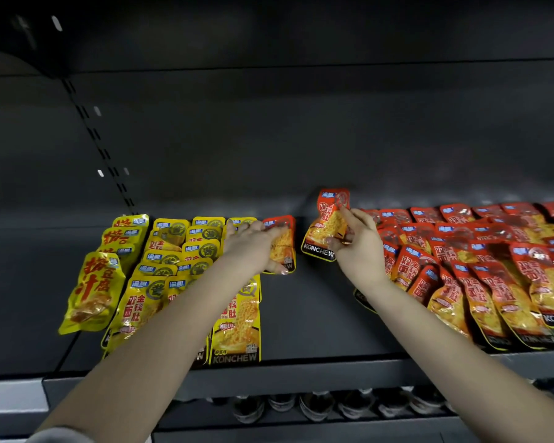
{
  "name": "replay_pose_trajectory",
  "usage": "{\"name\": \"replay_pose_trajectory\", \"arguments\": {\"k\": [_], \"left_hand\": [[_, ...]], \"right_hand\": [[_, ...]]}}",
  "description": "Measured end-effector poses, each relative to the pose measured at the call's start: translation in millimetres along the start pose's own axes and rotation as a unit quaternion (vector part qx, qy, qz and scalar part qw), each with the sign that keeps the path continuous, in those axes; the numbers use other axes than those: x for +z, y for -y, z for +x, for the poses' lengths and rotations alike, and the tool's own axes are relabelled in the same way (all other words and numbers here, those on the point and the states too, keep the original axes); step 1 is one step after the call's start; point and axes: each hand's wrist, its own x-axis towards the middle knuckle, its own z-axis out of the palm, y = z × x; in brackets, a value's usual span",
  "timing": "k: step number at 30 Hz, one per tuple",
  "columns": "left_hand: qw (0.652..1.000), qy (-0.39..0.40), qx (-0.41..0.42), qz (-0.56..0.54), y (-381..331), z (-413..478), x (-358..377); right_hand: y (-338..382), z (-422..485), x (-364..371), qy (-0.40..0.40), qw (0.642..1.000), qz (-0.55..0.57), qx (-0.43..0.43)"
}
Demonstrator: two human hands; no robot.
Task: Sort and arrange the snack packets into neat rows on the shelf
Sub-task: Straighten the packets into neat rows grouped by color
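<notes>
Fingers point(349, 219) of right hand point(362, 247) pinch the held red packet point(328, 215), thumb on its front. The packet is tilted upright in the gap between the two groups. Cannot tell if its lower edge touches the shelf. Fingers point(237, 227) of left hand point(253, 244) are straight and spread. They press flat on the flat red packet point(284, 247), which lies at the rear of the shelf, just beside the right edge of the yellow rows.

Shelf point(317, 314): dark grey, with a bare strip down the middle between the groups. Both forearms reach in over its front edge.

Slotted upright point(90, 129): on the back wall, left side.

Red pile point(477, 270): right side of the shelf. Many red packets overlap loosely at mixed angles, and the front ones are near the front edge. The right forearm crosses its left edge.

Yellow rows point(176, 251): left of centre. Small yellow packets overlap front to back in several columns, partly hidden by the left forearm.

Tall yellow packets point(90, 292): far-left column with a different print, overlapped, the front one tilted.

Containers point(317, 406): a row on the level below, dark and blurred. Cannot tell what they are.
</notes>
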Motion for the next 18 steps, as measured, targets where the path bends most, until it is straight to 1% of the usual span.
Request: {"name": "replay_pose_trajectory", "arguments": {"k": [7, 12, 18], "left_hand": [[1.000, 0.014, -0.010, 0.016, 0.7, 10.4, -6.9], [0.999, 0.004, 0.010, 0.031, 3.3, 0.9, -4.6], [0.997, 0.037, 0.018, 0.068, 0.8, -24.7, -5.4]], "right_hand": [[-1.7, -9.0, -5.7, 0.001, 1.000, 0.013, 0.013], [1.8, -16.1, -9.8, 0.004, 1.000, 0.023, 0.005], [9.1, -20.9, -18.1, 0.001, 1.000, 0.027, -0.012]]}}
